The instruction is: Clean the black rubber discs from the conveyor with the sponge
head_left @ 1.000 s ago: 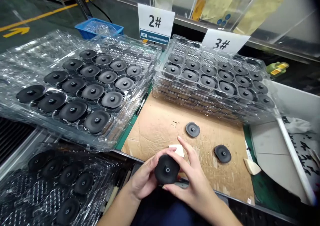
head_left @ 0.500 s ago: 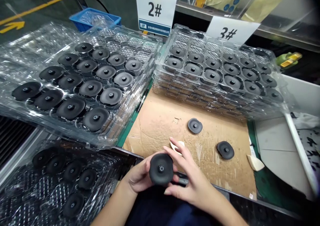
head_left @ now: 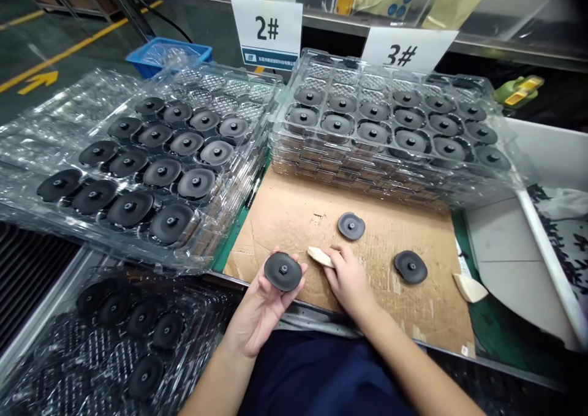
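A black, rounded-square rubber-looking disc (head_left: 281,274) with a small raised hub rests in my left hand (head_left: 264,312), the fingers closed round its edge. To the right, my right hand (head_left: 351,281) pinches a cream-coloured wedge-shaped pad (head_left: 320,257) just above the cardboard sheet (head_left: 285,214). The pad and the held disc are apart. Beyond my right hand a similar disc (head_left: 351,226) lies on the cardboard, and another black disc (head_left: 410,267) lies farther right. A second cream pad (head_left: 470,288) sits at the cardboard's right edge.
Clear plastic trays of black discs (head_left: 184,220) stand at the left, under a "2#" sign (head_left: 267,33). Another tray stack (head_left: 367,177) is at the back, by a "3#" sign (head_left: 404,48). A lower tray (head_left: 101,355) lies at front left; a white bin (head_left: 500,238) is at right.
My right hand has left the disc and moved up and right to take hold of the cream pad lying on the cardboard. The disc stays in my left hand, now tilted and slightly higher.
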A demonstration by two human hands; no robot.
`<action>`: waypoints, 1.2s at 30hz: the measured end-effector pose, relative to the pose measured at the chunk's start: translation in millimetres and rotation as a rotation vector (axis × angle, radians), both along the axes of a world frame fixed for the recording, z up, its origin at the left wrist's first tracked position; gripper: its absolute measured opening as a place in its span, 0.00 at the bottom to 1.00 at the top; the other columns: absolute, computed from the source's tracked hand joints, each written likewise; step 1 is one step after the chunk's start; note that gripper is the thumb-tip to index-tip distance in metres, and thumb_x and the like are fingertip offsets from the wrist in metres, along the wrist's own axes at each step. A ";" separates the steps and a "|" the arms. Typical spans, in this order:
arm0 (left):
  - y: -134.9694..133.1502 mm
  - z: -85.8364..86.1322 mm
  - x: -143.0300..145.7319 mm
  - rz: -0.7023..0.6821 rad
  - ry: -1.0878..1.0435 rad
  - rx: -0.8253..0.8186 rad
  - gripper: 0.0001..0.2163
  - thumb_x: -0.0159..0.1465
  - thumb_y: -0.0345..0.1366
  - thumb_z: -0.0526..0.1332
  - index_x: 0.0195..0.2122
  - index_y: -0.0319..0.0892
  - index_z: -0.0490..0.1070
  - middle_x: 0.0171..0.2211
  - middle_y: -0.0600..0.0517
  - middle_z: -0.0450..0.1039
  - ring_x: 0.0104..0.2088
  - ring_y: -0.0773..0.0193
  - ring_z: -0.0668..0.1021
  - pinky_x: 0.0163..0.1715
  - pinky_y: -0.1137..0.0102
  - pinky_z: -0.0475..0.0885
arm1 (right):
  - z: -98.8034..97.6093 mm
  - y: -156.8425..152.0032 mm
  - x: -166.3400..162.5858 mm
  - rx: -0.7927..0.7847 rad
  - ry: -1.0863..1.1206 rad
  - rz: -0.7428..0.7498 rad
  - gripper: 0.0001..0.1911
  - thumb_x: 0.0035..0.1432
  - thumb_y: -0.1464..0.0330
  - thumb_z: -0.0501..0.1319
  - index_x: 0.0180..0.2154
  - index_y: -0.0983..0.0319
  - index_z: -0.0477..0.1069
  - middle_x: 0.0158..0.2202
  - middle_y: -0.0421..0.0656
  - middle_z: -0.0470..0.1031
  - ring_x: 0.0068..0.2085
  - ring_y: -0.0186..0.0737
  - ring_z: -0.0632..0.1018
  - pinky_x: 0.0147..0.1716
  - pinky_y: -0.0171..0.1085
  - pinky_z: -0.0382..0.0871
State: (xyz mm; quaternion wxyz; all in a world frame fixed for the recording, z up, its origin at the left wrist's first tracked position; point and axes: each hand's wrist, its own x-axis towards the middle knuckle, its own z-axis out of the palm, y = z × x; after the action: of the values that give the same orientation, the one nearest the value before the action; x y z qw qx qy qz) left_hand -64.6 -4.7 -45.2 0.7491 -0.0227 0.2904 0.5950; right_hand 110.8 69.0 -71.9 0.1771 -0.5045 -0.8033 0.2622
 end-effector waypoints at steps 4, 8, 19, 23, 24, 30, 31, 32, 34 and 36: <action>1.1 5.0 7.4 0.042 0.039 -0.014 0.27 0.57 0.44 0.58 0.58 0.51 0.55 0.53 0.47 0.68 0.54 0.54 0.69 0.58 0.61 0.57 | 13.9 -3.7 0.9 -0.013 0.097 0.076 0.16 0.62 0.69 0.50 0.51 0.61 0.64 0.43 0.48 0.72 0.44 0.41 0.72 0.44 0.41 0.68; 2.1 11.4 15.7 0.060 0.073 -0.019 0.25 0.56 0.41 0.61 0.55 0.49 0.61 0.52 0.47 0.69 0.54 0.52 0.69 0.57 0.59 0.59 | 16.2 -19.5 11.0 -0.044 0.141 0.163 0.14 0.60 0.70 0.53 0.48 0.58 0.69 0.30 0.42 0.74 0.33 0.39 0.73 0.33 0.37 0.70; 17.2 35.1 62.9 -0.121 0.233 -0.004 0.24 0.50 0.39 0.67 0.49 0.47 0.68 0.46 0.49 0.74 0.45 0.57 0.76 0.45 0.68 0.71 | 111.6 -21.4 22.1 0.146 0.371 0.149 0.15 0.59 0.74 0.52 0.49 0.63 0.64 0.37 0.44 0.75 0.36 0.38 0.73 0.38 0.40 0.62; 20.6 48.8 74.8 -0.110 0.317 -0.016 0.20 0.49 0.35 0.68 0.45 0.47 0.71 0.42 0.51 0.76 0.41 0.60 0.77 0.39 0.73 0.73 | 117.7 -19.0 22.9 0.135 0.358 0.206 0.13 0.59 0.75 0.51 0.46 0.64 0.66 0.36 0.43 0.75 0.33 0.37 0.72 0.35 0.39 0.61; 21.2 51.5 77.3 -0.113 0.320 -0.011 0.19 0.49 0.36 0.68 0.44 0.46 0.72 0.40 0.51 0.77 0.40 0.61 0.78 0.39 0.74 0.73 | 117.7 -17.7 23.7 0.190 0.367 0.165 0.13 0.59 0.75 0.51 0.46 0.65 0.66 0.37 0.45 0.75 0.35 0.38 0.72 0.36 0.39 0.62; 22.8 60.7 76.3 -0.137 0.321 0.029 0.24 0.44 0.36 0.71 0.44 0.47 0.72 0.45 0.50 0.75 0.43 0.57 0.77 0.42 0.72 0.72 | 117.3 -28.5 32.6 0.313 0.473 0.204 0.16 0.57 0.78 0.51 0.48 0.68 0.64 0.32 0.46 0.75 0.31 0.37 0.73 0.31 0.38 0.63; 23.1 61.1 75.9 -0.136 0.325 0.034 0.26 0.43 0.36 0.71 0.45 0.48 0.72 0.45 0.50 0.75 0.44 0.56 0.77 0.43 0.71 0.72 | 118.0 -28.6 32.8 0.298 0.472 0.202 0.15 0.57 0.78 0.51 0.47 0.68 0.65 0.33 0.45 0.75 0.31 0.37 0.72 0.30 0.38 0.63; 23.5 61.6 76.2 -0.139 0.332 0.035 0.26 0.42 0.37 0.71 0.45 0.49 0.72 0.45 0.50 0.75 0.44 0.55 0.76 0.43 0.69 0.72 | 119.4 -26.9 32.2 0.293 0.464 0.175 0.15 0.57 0.78 0.51 0.46 0.68 0.65 0.34 0.45 0.75 0.31 0.37 0.72 0.30 0.38 0.63; 24.5 63.2 78.6 -0.157 0.361 0.017 0.27 0.44 0.38 0.70 0.47 0.48 0.71 0.44 0.49 0.76 0.45 0.54 0.76 0.47 0.67 0.70 | 123.7 -20.4 30.1 0.292 0.435 0.098 0.14 0.58 0.76 0.50 0.46 0.68 0.65 0.38 0.47 0.74 0.34 0.39 0.72 0.34 0.40 0.63; 25.5 65.8 80.3 -0.183 0.371 0.025 0.25 0.46 0.38 0.70 0.47 0.47 0.71 0.43 0.49 0.76 0.46 0.55 0.75 0.49 0.65 0.68 | 128.2 -15.9 31.3 0.304 0.434 0.091 0.15 0.60 0.74 0.50 0.48 0.68 0.64 0.39 0.48 0.74 0.36 0.40 0.72 0.38 0.41 0.63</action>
State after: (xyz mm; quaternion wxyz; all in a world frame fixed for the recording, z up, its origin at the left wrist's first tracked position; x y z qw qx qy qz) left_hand 15.7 20.8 20.5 0.7338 0.1230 0.4171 0.5219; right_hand 142.1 53.1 56.3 0.4071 -0.3676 -0.7984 0.2482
